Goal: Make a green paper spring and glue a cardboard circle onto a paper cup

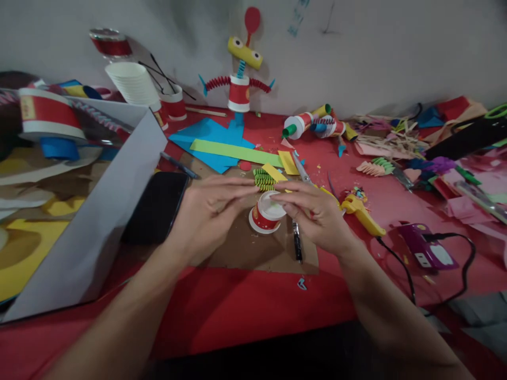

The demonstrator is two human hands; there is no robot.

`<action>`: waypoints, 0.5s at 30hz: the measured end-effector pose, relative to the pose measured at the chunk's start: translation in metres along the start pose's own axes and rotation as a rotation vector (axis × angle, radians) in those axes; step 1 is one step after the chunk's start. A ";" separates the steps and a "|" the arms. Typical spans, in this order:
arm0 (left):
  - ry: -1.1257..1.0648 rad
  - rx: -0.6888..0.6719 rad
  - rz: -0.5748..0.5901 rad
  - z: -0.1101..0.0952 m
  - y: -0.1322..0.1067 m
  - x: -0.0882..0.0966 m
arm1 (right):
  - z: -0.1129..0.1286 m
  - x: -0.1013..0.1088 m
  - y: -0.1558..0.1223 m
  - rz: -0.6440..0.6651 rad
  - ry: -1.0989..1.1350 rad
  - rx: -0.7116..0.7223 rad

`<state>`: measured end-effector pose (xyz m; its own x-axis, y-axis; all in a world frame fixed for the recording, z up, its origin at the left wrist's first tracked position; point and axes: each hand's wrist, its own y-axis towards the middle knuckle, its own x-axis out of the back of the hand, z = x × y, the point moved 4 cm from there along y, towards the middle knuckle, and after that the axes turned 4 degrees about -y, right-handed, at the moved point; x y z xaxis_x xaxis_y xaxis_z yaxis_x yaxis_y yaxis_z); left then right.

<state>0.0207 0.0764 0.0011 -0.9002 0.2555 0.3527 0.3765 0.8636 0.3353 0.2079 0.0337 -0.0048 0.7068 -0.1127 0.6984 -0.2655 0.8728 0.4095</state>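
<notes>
A small red-and-white paper cup (264, 215) lies upside down, tilted, over a brown cardboard sheet (253, 253). My right hand (317, 214) grips the cup's base with curled fingers. My left hand (209, 208) stretches its fingers toward the cup and a green accordion-folded paper strip (263, 179) just above it; whether it pinches the strip is unclear. A black marker (297, 243) lies under my right hand.
A paper-cup robot figure (240, 79) stands at the wall. A black phone (156, 206) and a grey sheet (99, 221) lie left. Scissors (301, 169), a yellow glue gun (362, 211), a purple device (425, 250) with cable and paper scraps lie right. Stacked cups (132, 84) stand behind.
</notes>
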 end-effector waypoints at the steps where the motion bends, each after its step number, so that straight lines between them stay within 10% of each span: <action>1: 0.014 -0.058 0.033 -0.003 -0.001 -0.004 | -0.002 -0.001 0.000 -0.001 -0.008 0.006; 15: 0.081 -0.138 0.164 0.011 -0.002 -0.027 | -0.007 -0.007 0.001 0.045 0.093 -0.052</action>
<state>0.0419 0.0723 -0.0190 -0.8063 0.3468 0.4792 0.5475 0.7443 0.3824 0.2069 0.0390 -0.0134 0.7534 -0.0305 0.6568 -0.2656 0.8996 0.3465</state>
